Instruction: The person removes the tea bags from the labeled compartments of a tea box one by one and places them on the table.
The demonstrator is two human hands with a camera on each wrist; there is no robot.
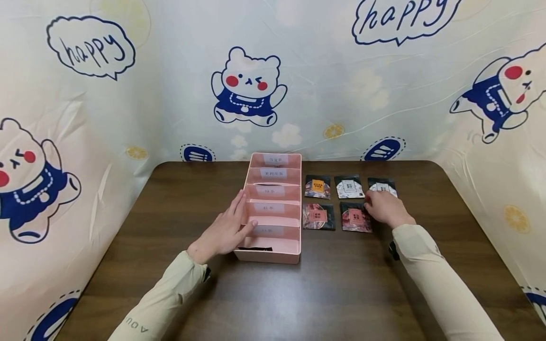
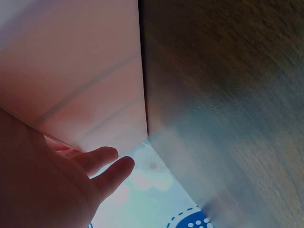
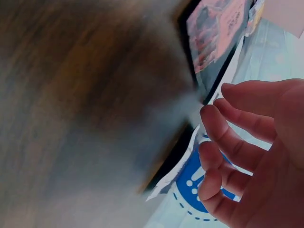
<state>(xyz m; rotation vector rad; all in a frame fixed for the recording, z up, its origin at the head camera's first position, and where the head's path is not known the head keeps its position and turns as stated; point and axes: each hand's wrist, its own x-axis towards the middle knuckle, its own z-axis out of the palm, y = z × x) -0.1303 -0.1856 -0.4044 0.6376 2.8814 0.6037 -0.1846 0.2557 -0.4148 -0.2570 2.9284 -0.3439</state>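
A long pink divided box [image 1: 268, 257] with several labelled compartments stands on the table. My left hand [image 1: 222, 232] rests at its left rim, fingers fairly straight along the outer side and thumb reaching over the edge. In the front compartment lies a flat black packet [image 1: 256, 248]. My right hand [image 1: 386, 207], fingers loosely bent, is at the right edge of a red-and-black sachet [image 1: 355, 218]. Its fingers overlap the lower part of a white-and-black sachet [image 1: 382, 184] in the head view. In the right wrist view, the thumb and index fingertips [image 3: 209, 114] are apart beside the sachets.
Beside the box lie a pink-and-black sachet [image 1: 317, 216], an orange-labelled sachet [image 1: 317, 186] and another white-and-black sachet [image 1: 349, 187]. The brown wooden table [image 1: 341, 293] meets a patterned curtain [image 1: 183, 94] at the back and sides.
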